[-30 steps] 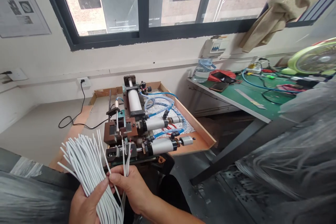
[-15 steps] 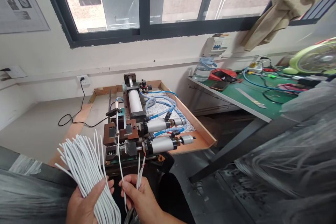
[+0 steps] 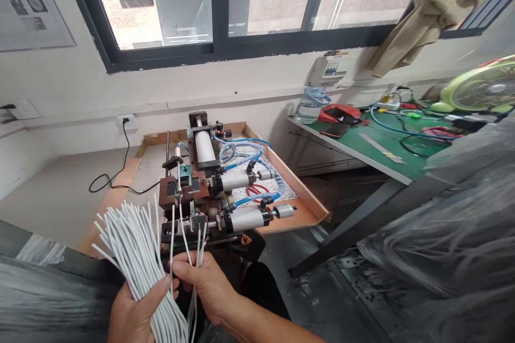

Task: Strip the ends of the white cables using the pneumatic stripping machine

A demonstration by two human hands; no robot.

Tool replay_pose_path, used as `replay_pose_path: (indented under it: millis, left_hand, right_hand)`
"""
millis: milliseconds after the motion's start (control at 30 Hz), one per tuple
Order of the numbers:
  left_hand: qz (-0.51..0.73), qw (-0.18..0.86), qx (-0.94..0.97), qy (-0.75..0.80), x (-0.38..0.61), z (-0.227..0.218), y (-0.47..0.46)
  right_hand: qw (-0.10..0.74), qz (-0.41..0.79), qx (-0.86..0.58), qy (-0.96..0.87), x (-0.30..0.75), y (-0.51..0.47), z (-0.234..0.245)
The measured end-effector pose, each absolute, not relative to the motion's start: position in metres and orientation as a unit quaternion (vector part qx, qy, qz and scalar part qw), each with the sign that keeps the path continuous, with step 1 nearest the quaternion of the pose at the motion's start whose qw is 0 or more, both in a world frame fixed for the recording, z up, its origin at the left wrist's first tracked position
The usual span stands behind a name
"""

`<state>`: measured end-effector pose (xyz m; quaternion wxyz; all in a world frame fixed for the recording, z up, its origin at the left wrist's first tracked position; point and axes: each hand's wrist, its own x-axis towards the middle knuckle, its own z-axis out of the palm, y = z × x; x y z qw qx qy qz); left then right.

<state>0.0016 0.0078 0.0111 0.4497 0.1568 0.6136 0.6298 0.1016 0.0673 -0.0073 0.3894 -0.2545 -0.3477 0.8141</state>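
My left hand (image 3: 132, 313) grips a thick bundle of white wires (image 3: 129, 246) whose cut ends fan upward. My right hand (image 3: 205, 284) pinches a few separate white wires (image 3: 189, 236) beside the bundle, thumb touching the left hand's fingers. Their tips point up at the front of a small pneumatic machine (image 3: 209, 193) with silver cylinders, blue hoses and brown clamp blocks. The machine sits in a shallow wooden tray (image 3: 309, 203) just beyond my hands.
A black power cord (image 3: 120, 171) runs from a wall socket across the grey counter. To the right stands a green-topped workbench (image 3: 386, 150) with tools, cables, a water bottle and a green fan (image 3: 483, 88). Clear plastic sheeting (image 3: 450, 236) covers the lower right. Windows are above.
My right hand has moved back left to touch the left hand and now holds more wires, raised toward the machine's front. The view shifted slightly.
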Motion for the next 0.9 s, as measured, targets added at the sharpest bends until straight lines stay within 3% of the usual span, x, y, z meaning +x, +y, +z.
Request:
replay_pose_path:
  millis: [267,600,767,900]
  left_hand:
    - [0.620,0.465,0.109,0.623,0.000,0.011,0.007]
    - [0.622,0.441,0.105,0.638,0.000,0.011,0.009]
    - [0.615,0.455,0.130,0.631,0.001,0.008,0.009]
    - [0.618,0.463,0.139,0.620,0.003,0.007,0.008]
  right_hand:
    - [0.462,0.763,-0.320,-0.321,0.100,0.063,-0.016]
    - [0.430,0.803,-0.321,-0.260,0.097,0.073,-0.010]
    - [0.353,0.855,-0.253,-0.285,0.092,0.073,-0.005]
    - [0.419,0.819,-0.264,-0.290,0.094,0.067,-0.004]
